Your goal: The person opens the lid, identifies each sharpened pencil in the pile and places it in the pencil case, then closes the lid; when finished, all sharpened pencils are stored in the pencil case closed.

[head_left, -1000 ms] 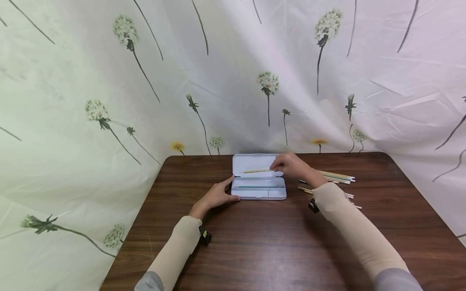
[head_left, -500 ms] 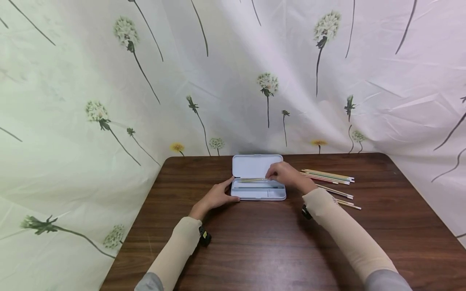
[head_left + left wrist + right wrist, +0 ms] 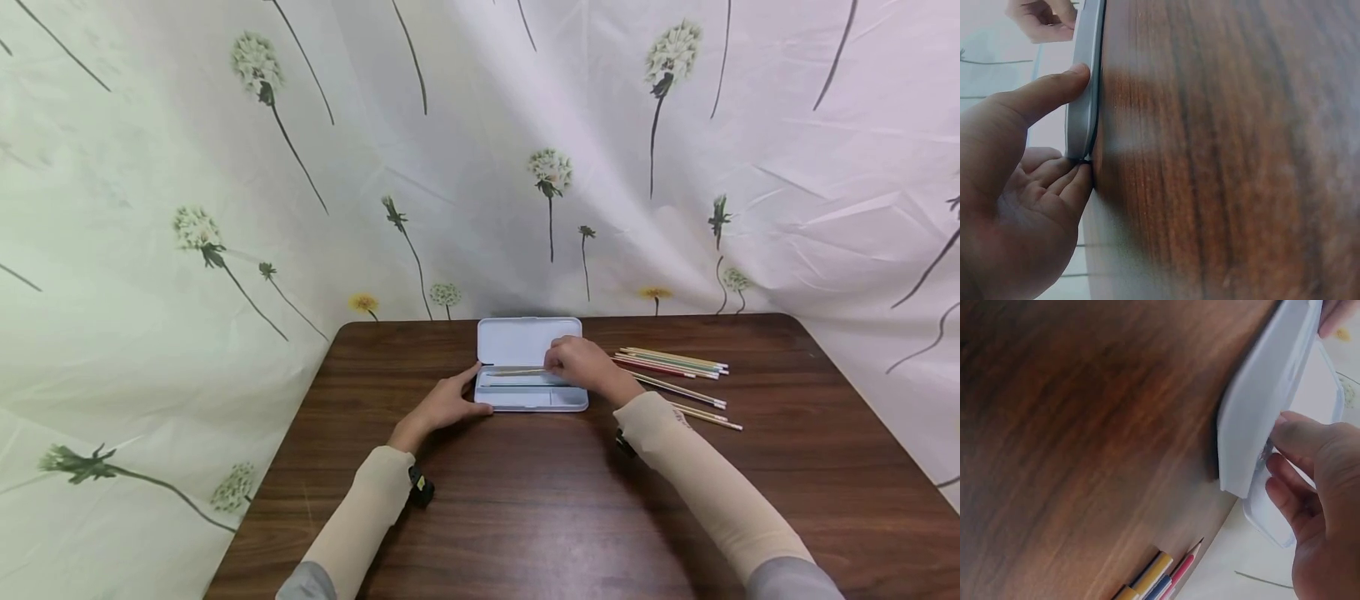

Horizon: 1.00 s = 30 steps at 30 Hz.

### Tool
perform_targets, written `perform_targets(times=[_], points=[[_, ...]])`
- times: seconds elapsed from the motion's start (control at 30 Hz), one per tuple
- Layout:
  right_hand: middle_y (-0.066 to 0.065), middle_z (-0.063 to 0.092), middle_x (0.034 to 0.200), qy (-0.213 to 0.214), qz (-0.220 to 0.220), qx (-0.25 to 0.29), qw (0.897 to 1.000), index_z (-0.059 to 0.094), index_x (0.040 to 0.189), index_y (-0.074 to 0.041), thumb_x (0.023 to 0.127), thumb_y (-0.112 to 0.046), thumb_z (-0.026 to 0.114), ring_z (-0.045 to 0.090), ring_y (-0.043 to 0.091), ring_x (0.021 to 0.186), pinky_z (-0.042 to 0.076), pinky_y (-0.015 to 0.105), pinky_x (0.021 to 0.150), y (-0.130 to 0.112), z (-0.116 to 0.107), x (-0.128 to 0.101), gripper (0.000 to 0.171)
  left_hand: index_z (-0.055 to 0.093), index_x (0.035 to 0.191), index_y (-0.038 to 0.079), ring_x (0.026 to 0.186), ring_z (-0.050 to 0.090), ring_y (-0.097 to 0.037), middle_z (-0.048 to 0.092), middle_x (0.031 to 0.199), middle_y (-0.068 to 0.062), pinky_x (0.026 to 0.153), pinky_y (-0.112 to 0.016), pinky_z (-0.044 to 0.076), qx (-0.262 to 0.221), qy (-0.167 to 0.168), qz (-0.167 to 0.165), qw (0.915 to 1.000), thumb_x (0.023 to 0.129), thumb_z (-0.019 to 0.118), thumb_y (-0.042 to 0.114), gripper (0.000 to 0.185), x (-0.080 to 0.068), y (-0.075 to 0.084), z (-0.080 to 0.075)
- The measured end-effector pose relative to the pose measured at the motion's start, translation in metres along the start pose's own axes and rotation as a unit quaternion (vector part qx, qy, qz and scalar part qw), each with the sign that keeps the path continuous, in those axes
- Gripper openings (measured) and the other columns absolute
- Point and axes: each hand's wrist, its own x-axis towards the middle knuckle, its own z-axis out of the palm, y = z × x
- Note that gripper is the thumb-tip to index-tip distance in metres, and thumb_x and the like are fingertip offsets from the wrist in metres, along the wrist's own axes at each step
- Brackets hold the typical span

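Note:
A white pencil case (image 3: 566,401) lies with its lid (image 3: 517,337) folded back near the table's far edge. My left hand (image 3: 446,402) grips its left end, the thumb (image 3: 1060,90) on the front wall and the fingers around toward the back. With its fingertips, my right hand (image 3: 581,362) pinches a yellowish pencil (image 3: 517,372) low over the case's rear compartment. That hand covers the pencil's right end. Another pencil (image 3: 517,384) lies lengthwise in the same compartment. In the right wrist view, the thumb (image 3: 1300,434) is close against the case's edge.
To the right of the case, several coloured pencils (image 3: 675,362) lie in a bunch on the brown table (image 3: 525,500). More pencils (image 3: 693,394) lie nearer, partly behind the right forearm. A flowered cloth (image 3: 465,167) hangs directly behind the table.
My right hand has brought the pencil from in front of the lid down and slightly left into the case's rear compartment. The left hand has stayed on the case.

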Motion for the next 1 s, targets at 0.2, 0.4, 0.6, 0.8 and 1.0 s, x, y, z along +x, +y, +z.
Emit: perform_targets(times=[0.2, 0.4, 0.6, 0.8, 1.0], points=[[0.002, 0.072, 0.092, 0.011, -0.005, -0.040, 0.999, 0.082, 0.091, -0.014, 0.094, -0.004, 0.078, 0.067, 0.018, 0.085, 0.061, 0.037, 0.076, 0.0002, 0.0060, -0.0011, 0.011, 0.029, 0.170, 0.011, 0.157, 0.040, -0.033, 0.036, 0.172, -0.015, 0.127, -0.049, 0.037, 0.003, -0.003, 0.002, 1.0000, 0.095, 0.083, 0.033, 0.095, -0.0007, 0.0014, 0.0002], [0.003, 0.068, 0.094, 0.024, -0.007, -0.054, 0.998, 0.079, 0.090, -0.014, 0.094, -0.004, 0.079, 0.064, 0.018, 0.084, 0.059, 0.036, 0.073, 0.0012, 0.0084, -0.0026, 0.011, 0.029, 0.169, 0.010, 0.156, 0.041, -0.033, 0.037, 0.171, -0.017, 0.125, -0.050, 0.039, 0.001, -0.002, 0.004, 1.0000, 0.095, 0.083, 0.033, 0.095, -0.0008, 0.0022, -0.0008], [0.003, 0.066, 0.091, 0.029, -0.008, -0.059, 0.998, 0.073, 0.087, -0.014, 0.095, -0.004, 0.077, 0.059, 0.017, 0.081, 0.055, 0.034, 0.068, 0.0020, 0.0093, -0.0031, 0.013, 0.029, 0.170, 0.010, 0.156, 0.042, -0.034, 0.037, 0.171, -0.018, 0.125, -0.050, 0.039, -0.004, -0.004, 0.002, 1.0000, 0.095, 0.083, 0.034, 0.096, -0.0014, 0.0024, -0.0012], [0.002, 0.065, 0.092, 0.016, 0.007, -0.059, 0.998, 0.072, 0.093, -0.013, 0.096, -0.005, 0.077, 0.058, 0.016, 0.082, 0.054, 0.032, 0.069, 0.0020, 0.0089, -0.0018, 0.009, 0.029, 0.170, 0.010, 0.155, 0.043, -0.035, 0.037, 0.171, -0.018, 0.124, -0.050, 0.040, 0.001, -0.004, 0.003, 1.0000, 0.095, 0.083, 0.035, 0.096, -0.0018, 0.0022, -0.0014], [0.002, 0.067, 0.093, 0.011, 0.015, -0.041, 0.999, 0.074, 0.093, -0.013, 0.096, -0.005, 0.077, 0.059, 0.016, 0.082, 0.056, 0.033, 0.071, 0.0024, 0.0078, -0.0011, 0.009, 0.029, 0.170, 0.012, 0.156, 0.042, -0.034, 0.037, 0.172, -0.016, 0.125, -0.050, 0.040, 0.005, -0.005, 0.003, 1.0000, 0.095, 0.083, 0.034, 0.095, -0.0011, 0.0008, -0.0015]])
